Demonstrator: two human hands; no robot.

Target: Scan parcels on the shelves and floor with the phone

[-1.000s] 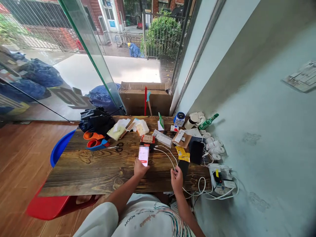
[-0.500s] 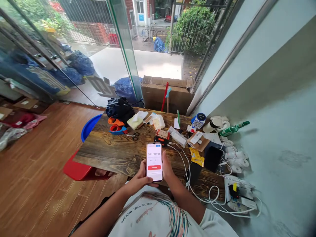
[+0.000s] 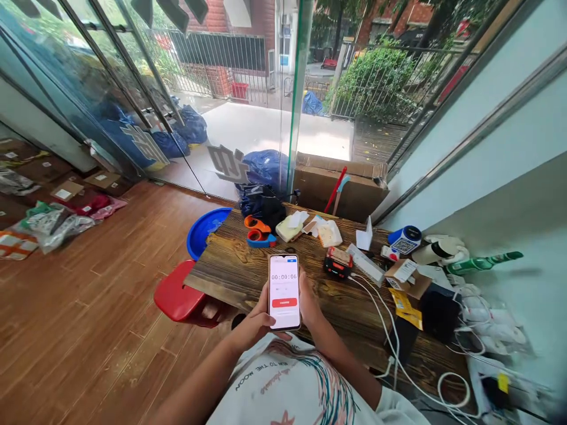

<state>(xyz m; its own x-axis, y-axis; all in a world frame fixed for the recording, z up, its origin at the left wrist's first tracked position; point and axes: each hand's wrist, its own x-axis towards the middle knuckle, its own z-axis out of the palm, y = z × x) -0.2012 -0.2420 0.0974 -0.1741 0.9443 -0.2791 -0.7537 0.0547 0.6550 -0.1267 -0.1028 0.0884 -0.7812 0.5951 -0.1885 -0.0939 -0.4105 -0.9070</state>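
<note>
A smartphone stands upright between both hands, its lit screen facing me with a timer at 00:00:06 and a red button. My left hand grips its lower left side, the thumb lying over the bottom corner of the screen. Along the phone's right edge, my right hand is closed round it; most of those fingers are hidden behind. Just beyond the phone is the wooden table. To the phone's upper right sits a black and red device with white cables plugged in.
Orange and blue tape dispensers lie near a black bag. A small cardboard box, yellow packet and green bottle crowd the right. A red stool and blue basin stand left; a glass door rises ahead.
My view has turned left, so the table and its items sit further right in the picture. Both hands keep hold of the smartphone, and its timer still reads the same.
</note>
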